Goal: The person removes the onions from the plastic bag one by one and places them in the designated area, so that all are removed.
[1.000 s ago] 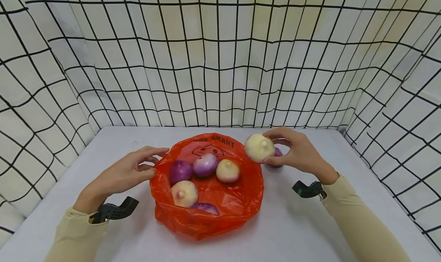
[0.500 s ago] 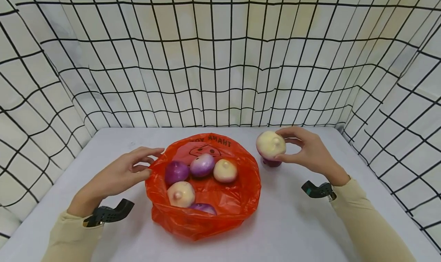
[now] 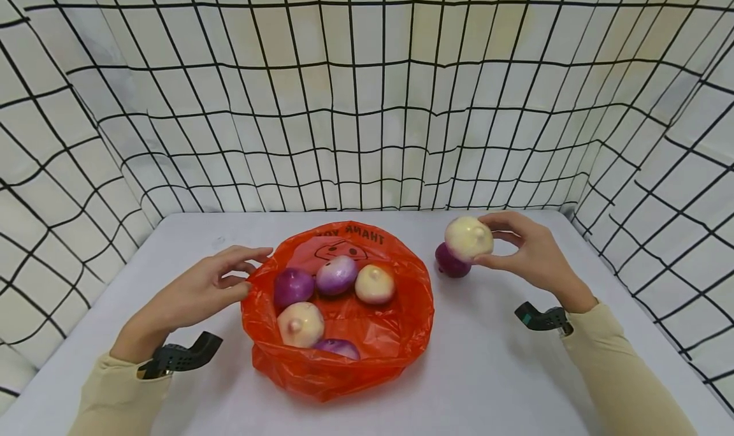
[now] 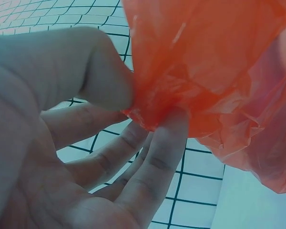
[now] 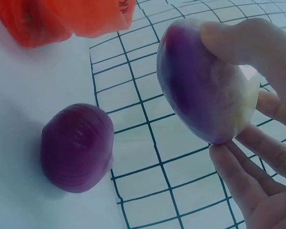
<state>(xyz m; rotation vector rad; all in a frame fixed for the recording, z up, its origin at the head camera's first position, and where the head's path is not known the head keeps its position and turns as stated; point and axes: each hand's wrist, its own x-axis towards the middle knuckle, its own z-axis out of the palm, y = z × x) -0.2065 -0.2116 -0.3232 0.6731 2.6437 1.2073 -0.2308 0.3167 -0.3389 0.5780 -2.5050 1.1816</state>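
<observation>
My right hand [image 3: 530, 251] holds a cream-and-purple turnip [image 3: 466, 237] up between thumb and fingers, its cream end towards the head camera. The right wrist view shows the turnip's purple side [image 5: 195, 81]. Below and to its left, apart from it, a red onion [image 5: 77, 148] rests on the table. My left hand [image 3: 201, 289] pinches the left rim of a red plastic bag [image 3: 367, 372], thumb and fingertips at the plastic [image 4: 181, 62]. Inside the bag lie several purple and cream vegetables, including a cream turnip [image 3: 375, 284] and a dark purple onion [image 3: 294, 287].
The white table [image 3: 482, 372] carries the bag at its middle. Black netting [image 3: 361, 111] over white walls closes off the back and both sides. A dark wrist camera mount [image 3: 183, 353] sits on each forearm.
My right hand has moved right with the turnip, away from the bag's right rim. More of the red onion on the table shows. My left hand stays at the bag.
</observation>
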